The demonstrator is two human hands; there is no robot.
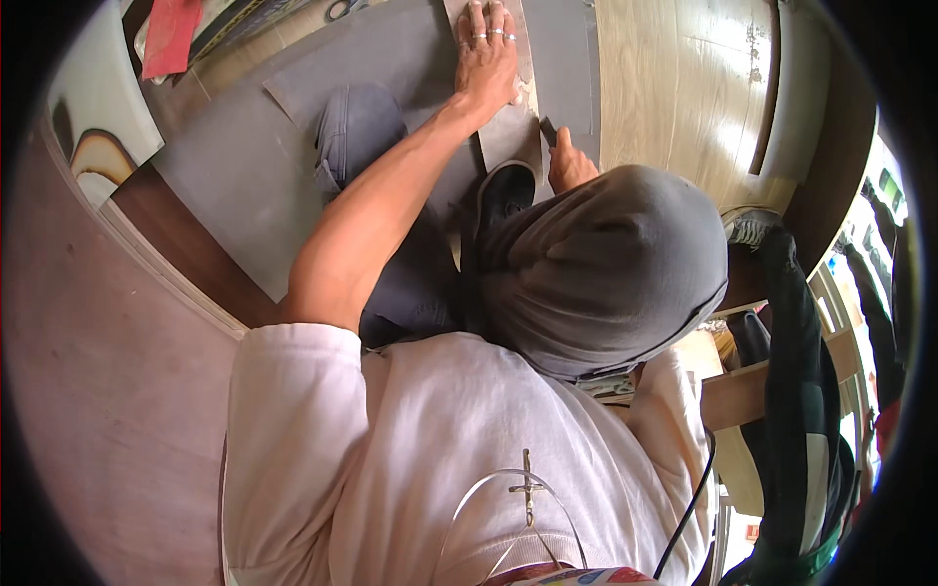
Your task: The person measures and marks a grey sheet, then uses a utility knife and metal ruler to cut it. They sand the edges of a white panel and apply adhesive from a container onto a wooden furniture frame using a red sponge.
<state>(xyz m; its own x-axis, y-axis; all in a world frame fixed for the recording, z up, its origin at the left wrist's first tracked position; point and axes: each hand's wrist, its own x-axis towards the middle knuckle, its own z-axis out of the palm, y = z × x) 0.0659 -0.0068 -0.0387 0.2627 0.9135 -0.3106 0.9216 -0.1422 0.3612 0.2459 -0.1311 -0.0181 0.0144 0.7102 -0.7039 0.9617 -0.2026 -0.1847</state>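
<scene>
My left hand [486, 57] lies flat with its fingers stretched forward on a long pale brownish strip [510, 137], pressing it onto the grey sheet [430, 39]. Two rings show on its fingers. Just right of the strip's edge, my right hand [571, 164] grips a narrow dark tool [549, 131], which looks like a knife. The tool's tip is close to the strip's right side, over the grey material; whether it touches cannot be made out. My raised right knee [625, 254] hides the right wrist and forearm.
My dark shoe [506, 188] stands at the strip's near end, and my other knee [362, 117] rests on the sheet. Wood-look flooring [664, 88] extends to the right. A red piece [171, 39] and scissors [342, 8] lie at the far left. Dark clothing [796, 332] hangs at right.
</scene>
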